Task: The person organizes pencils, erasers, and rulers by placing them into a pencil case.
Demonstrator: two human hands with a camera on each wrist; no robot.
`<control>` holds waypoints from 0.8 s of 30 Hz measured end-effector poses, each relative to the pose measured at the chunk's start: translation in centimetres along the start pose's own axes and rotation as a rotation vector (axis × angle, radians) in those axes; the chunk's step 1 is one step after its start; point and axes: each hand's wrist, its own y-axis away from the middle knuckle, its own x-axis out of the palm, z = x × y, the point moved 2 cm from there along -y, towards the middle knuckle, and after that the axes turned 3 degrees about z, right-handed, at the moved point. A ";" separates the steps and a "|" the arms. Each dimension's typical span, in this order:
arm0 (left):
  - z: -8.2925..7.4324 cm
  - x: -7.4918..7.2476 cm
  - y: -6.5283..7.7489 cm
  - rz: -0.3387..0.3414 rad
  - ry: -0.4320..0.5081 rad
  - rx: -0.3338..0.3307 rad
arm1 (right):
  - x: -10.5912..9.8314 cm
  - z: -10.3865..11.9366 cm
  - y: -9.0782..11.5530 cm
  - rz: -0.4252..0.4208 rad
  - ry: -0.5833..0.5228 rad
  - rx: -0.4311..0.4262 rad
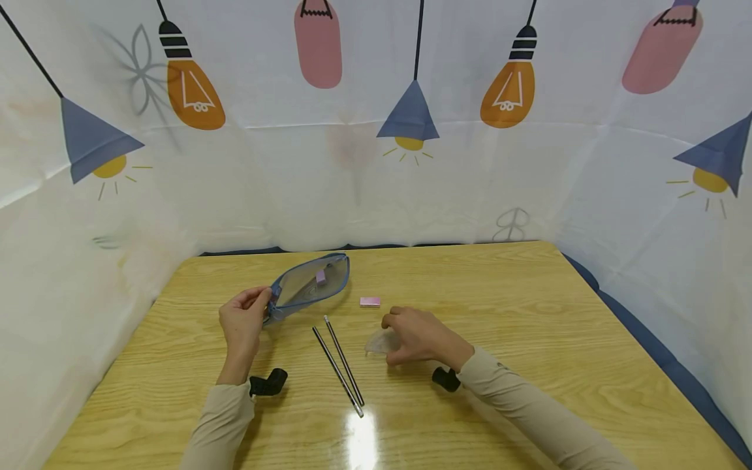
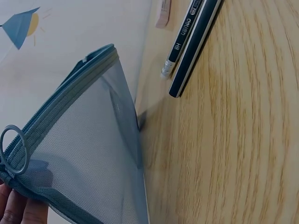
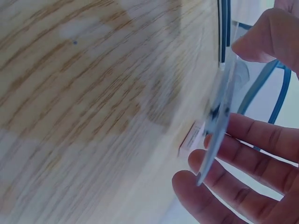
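Note:
My left hand [image 1: 242, 323] pinches one end of a blue-edged mesh zip pouch [image 1: 305, 284], lifted at a tilt over the table. Through the mesh a small purple block [image 1: 320, 277] shows, with a dark flat shape beside it that is unclear. In the left wrist view a ring pull [image 2: 14, 149] hangs by the pouch's zip. My right hand [image 1: 422, 336] holds a clear half-round protractor [image 1: 380, 342] between thumb and fingers; the right wrist view shows it nearly edge-on. Two dark pencils [image 1: 343, 360] lie between my hands. Beyond them is a pink eraser [image 1: 370, 301].
The wooden table [image 1: 499, 294] reaches back to a white cloth [image 1: 364, 189] printed with lamps and bulbs. Dark blue fabric [image 1: 640, 333] runs along the table's right side. Each wrist carries a black camera mount [image 1: 269, 382].

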 end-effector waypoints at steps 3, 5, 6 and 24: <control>0.0 0.1 0.0 0.001 -0.027 0.007 | -0.1 0.1 0.2 -0.018 0.011 -0.003; 0.0 0.1 0.0 -0.003 -0.043 0.015 | -0.1 0.1 0.3 -0.032 0.018 -0.004; 0.0 0.1 0.0 -0.003 -0.049 0.018 | -0.2 0.1 0.3 -0.038 0.021 -0.005; 0.1 0.5 -0.2 0.035 -0.039 0.017 | -1.5 0.2 0.8 -0.156 -0.050 -0.024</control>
